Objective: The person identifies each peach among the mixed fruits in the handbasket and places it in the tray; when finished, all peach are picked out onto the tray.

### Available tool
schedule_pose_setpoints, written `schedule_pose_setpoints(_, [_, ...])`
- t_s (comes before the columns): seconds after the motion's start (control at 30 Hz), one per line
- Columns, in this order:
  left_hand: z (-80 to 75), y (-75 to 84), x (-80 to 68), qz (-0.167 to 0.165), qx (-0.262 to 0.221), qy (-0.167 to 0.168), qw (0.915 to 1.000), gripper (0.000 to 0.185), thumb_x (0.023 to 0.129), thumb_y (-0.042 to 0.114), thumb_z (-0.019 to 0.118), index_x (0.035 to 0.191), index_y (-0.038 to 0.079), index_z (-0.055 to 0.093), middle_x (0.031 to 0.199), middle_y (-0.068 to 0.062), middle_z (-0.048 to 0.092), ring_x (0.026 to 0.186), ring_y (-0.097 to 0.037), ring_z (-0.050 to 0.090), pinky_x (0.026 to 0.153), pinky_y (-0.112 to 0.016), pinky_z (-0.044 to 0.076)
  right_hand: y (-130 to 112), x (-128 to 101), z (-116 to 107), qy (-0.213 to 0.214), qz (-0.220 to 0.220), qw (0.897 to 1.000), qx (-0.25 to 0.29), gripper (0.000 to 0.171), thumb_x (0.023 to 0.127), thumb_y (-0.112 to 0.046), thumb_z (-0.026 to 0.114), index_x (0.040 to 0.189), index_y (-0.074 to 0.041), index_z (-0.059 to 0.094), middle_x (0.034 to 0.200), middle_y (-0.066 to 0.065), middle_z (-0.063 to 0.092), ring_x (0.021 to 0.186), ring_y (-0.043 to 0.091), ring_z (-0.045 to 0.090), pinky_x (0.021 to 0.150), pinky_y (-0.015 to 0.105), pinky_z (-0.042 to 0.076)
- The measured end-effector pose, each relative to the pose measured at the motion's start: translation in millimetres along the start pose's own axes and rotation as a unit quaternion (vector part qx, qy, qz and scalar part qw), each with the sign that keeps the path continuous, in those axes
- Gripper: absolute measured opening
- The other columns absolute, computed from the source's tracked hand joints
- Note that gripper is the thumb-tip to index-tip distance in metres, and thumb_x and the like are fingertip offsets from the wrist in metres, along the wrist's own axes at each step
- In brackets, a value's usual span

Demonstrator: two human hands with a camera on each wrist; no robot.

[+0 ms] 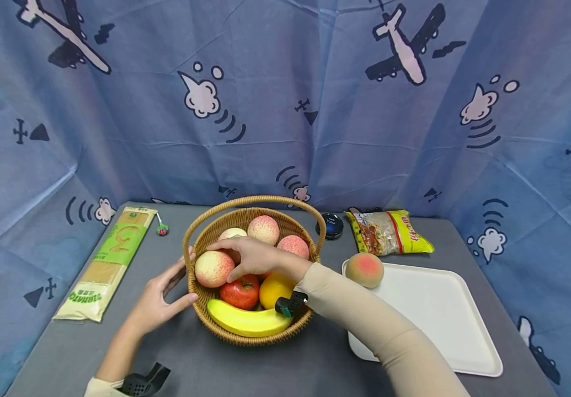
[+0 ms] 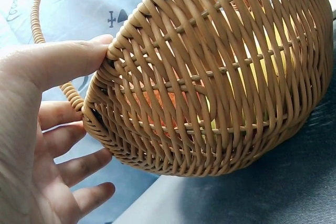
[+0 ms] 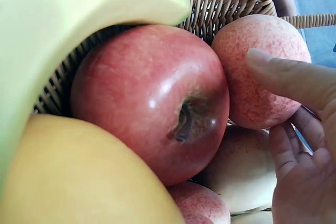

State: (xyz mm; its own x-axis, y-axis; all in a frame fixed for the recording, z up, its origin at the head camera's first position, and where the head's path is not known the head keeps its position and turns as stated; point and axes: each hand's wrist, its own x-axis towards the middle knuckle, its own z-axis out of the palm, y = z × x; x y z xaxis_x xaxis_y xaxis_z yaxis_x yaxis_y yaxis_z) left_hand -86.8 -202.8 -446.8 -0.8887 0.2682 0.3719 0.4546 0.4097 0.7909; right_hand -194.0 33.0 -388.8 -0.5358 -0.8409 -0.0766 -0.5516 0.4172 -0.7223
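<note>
A wicker basket [image 1: 249,341] with a tall handle holds several fruits. My right hand [image 1: 257,256] reaches into it and grips a pale pink-and-yellow peach [image 1: 214,269] at the left side, thumb on one face and fingers round the other, as the right wrist view shows. Against that peach lies a red apple [image 3: 147,98]. An orange [image 1: 276,289] and a banana [image 1: 247,321] sit nearer the front, more peaches [image 1: 263,229] behind. At the basket's left side, my left hand [image 1: 153,303] touches the rim with thumb and fingers spread.
Right of the basket, a peach [image 1: 364,269] sits on the corner of a white tray [image 1: 434,314]. Behind are a yellow food packet [image 1: 389,231] and a dark round tin [image 1: 332,226]. At left lie a noodle pack [image 1: 108,262] and a lollipop [image 1: 162,227].
</note>
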Motion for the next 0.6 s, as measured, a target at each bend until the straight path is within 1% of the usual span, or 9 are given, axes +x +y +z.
schedule_pose_setpoints(0.07, [0.0, -0.4, 0.1, 0.000, -0.001, -0.001, 1.0000, 0.073, 0.078, 0.001, 0.073, 0.142, -0.002, 0.039, 0.141, -0.030, 0.042, 0.122, 0.014, 0.037, 0.100, -0.007, 0.036, -0.1, -0.1, -0.1, 0.002, -0.003, 1.000, -0.021, 0.069, 0.075, -0.013, 0.081, 0.137, -0.020, 0.051, 0.134, -0.001, 0.054, 0.117, 0.010, 0.049, 0.105, 0.022, 0.040])
schedule_pose_setpoints(0.13, [-0.2, -0.5, 0.3, 0.002, 0.000, -0.001, 1.0000, 0.073, 0.078, 0.001, 0.073, 0.142, -0.002, 0.039, 0.141, -0.029, 0.042, 0.122, 0.014, 0.037, 0.100, -0.008, 0.037, -0.2, -0.2, -0.7, 0.001, -0.007, 0.999, -0.031, 0.067, 0.075, -0.015, 0.081, 0.136, -0.019, 0.052, 0.134, -0.001, 0.053, 0.118, 0.011, 0.048, 0.105, 0.023, 0.039])
schedule_pose_setpoints(0.33, [-0.4, 0.0, 0.7, 0.004, 0.005, -0.002, 1.0000, 0.073, 0.078, 0.002, 0.073, 0.144, 0.002, 0.039, 0.142, -0.027, 0.041, 0.123, 0.012, 0.037, 0.100, -0.009, 0.037, -1.0, -0.4, -4.4, -0.006, -0.041, 0.999, -0.029, 0.065, 0.076, -0.018, 0.080, 0.134, -0.016, 0.051, 0.132, -0.001, 0.052, 0.116, 0.010, 0.048, 0.103, 0.020, 0.040])
schedule_pose_setpoints(0.5, [0.3, -0.6, 0.3, 0.009, -0.002, 0.002, 1.0000, 0.073, 0.078, 0.000, 0.073, 0.143, -0.001, 0.039, 0.141, -0.029, 0.042, 0.123, 0.013, 0.037, 0.101, -0.009, 0.037, -1.2, -1.2, -6.0, -0.001, -0.069, 0.997, -0.032, 0.065, 0.074, -0.020, 0.080, 0.133, -0.014, 0.052, 0.132, 0.000, 0.051, 0.118, 0.011, 0.045, 0.103, 0.020, 0.040])
schedule_pose_setpoints(0.6, [0.1, -0.5, 0.1, 0.013, -0.005, 0.002, 0.9999, 0.073, 0.077, -0.001, 0.073, 0.142, -0.002, 0.039, 0.141, -0.029, 0.042, 0.124, 0.013, 0.037, 0.101, -0.009, 0.037, -1.3, -1.7, -6.4, 0.005, -0.077, 0.997, -0.028, 0.065, 0.074, -0.020, 0.079, 0.133, -0.014, 0.053, 0.133, 0.001, 0.051, 0.119, 0.011, 0.043, 0.101, 0.020, 0.041])
